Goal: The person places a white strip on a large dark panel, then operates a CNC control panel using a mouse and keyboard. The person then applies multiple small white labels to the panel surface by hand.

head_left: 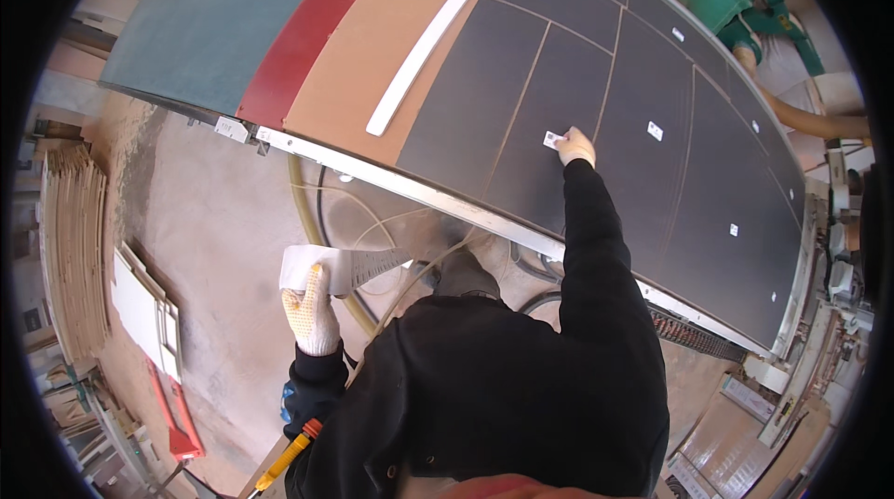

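My left hand, in a pale glove with yellowish dots, is closed on a white label roll. From the roll a strip of printed labels trails to the right, above the floor. My right hand reaches far over the table with its fingers drawn together at a small white label. That label lies at a dark grey panel; whether it is stuck down or still pinched, I cannot make out. Several other panels bear similar labels, such as one label to the right.
Beside the dark panels lie a white strip, a tan board, a red strip and a blue-green surface. A white metal edge borders the table. Hoses cross the floor. Stacked boards and a red pallet jack stand left.
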Motion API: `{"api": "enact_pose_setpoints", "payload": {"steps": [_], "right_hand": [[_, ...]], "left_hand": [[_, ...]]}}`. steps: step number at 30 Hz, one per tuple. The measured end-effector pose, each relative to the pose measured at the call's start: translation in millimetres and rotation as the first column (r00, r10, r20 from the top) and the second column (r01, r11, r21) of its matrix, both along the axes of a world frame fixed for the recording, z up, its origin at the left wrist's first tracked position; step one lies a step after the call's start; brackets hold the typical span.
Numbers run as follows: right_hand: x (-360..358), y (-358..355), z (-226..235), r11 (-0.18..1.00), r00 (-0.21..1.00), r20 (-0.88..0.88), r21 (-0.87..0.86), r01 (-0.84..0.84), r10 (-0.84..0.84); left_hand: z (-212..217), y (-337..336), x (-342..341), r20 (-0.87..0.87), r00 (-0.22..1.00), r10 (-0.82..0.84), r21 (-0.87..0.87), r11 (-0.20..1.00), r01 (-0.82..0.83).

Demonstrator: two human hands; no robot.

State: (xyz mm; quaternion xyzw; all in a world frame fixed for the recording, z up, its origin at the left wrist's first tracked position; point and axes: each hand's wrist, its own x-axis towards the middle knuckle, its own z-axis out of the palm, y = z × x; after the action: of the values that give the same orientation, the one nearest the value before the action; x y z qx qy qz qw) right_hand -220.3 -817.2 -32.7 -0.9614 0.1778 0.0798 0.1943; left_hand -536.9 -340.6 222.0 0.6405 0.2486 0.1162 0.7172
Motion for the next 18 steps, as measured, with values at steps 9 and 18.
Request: {"api": "enact_pose_setpoints", "payload": {"steps": [9,18], "right_hand": [[-70.8,39.3,-29.4,0.861,0.864,0.042,-0.11,-0.496,0.503],[-60.5,175.4,59.0,0.249,0.9,0.164,0.927,-0.28,0.403]], "left_hand": [[21.1,6.5,62.8,0.004,0.992,-0.124,0.039,0.992,0.124],[9.5,-28.3,136.4,0.023,0.941,-0.338,0.081,0.939,0.336]]}}
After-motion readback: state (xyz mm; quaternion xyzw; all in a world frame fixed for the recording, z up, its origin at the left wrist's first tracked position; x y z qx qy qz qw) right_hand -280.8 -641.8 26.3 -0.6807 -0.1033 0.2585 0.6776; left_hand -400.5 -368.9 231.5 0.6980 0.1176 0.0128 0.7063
